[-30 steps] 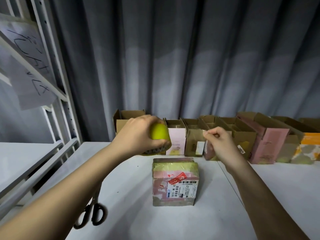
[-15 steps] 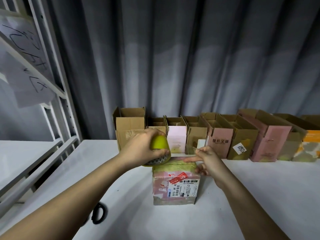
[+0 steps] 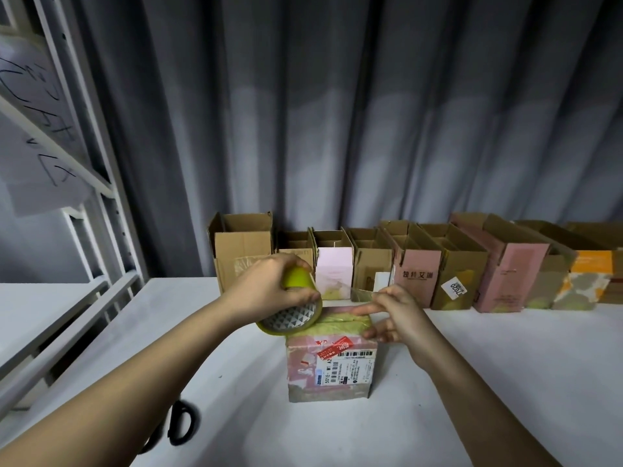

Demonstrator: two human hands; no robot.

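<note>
White tabletop point(image 3: 472, 365) carries a pink-brown cardboard parcel point(image 3: 332, 369), left hand point(image 3: 269, 288) with grip closed round a yellow-green tape roll point(image 3: 293, 315) at its 10 o'clock, right hand point(image 3: 401, 318) pinching the clear tape end point(image 3: 365, 293) at 1 o'clock; sealing seems barely begun.

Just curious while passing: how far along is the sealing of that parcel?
Done: the box is closed, with yellowish tape across its top. In hand: left hand grips the tape roll, right hand holds a pulled strip over it. Left: pressing it down and cutting; scissors lie nearby.
</note>
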